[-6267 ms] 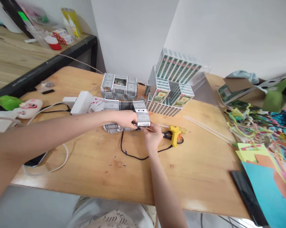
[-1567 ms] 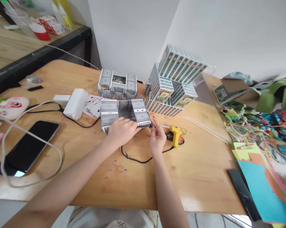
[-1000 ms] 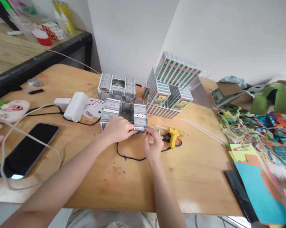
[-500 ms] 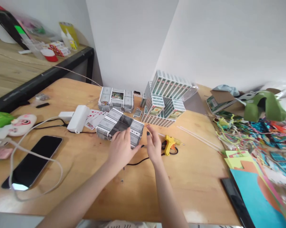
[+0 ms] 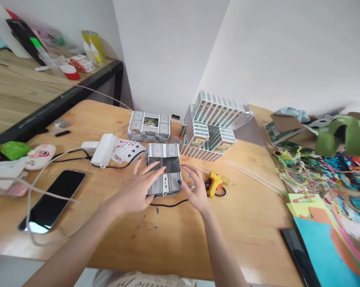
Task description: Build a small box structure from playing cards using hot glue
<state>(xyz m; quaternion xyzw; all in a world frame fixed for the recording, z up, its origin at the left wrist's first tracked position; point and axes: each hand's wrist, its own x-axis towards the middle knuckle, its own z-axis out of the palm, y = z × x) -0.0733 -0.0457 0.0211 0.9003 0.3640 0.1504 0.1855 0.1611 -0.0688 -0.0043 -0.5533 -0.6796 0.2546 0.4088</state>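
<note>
A small box made of grey-backed playing cards [image 5: 163,150] sits on the table in front of me, with a dark strip across its middle. My left hand [image 5: 139,185] lies along its left side, fingers spread over the top and thumb at the near left corner. At the right side is my right hand [image 5: 196,189], its thumb against the near right corner and its fingers by the edge. Between them the two hands hold the box. Just right of that hand lies a yellow glue gun [image 5: 215,183]. A similar card-covered box [image 5: 150,126] stands behind.
Stacked card packs [image 5: 209,127] stand at the back. Loose playing cards [image 5: 127,150], a white power adapter [image 5: 104,150] and a phone [image 5: 52,201] with a looping cable lie left. White glue sticks [image 5: 254,175], coloured paper [image 5: 320,243] and tangled craft strips [image 5: 305,171] are right.
The box has turned from slanted to nearly square to me and shows its dark middle strip. My left hand has shifted to its left side; my right hand is at its right edge.
</note>
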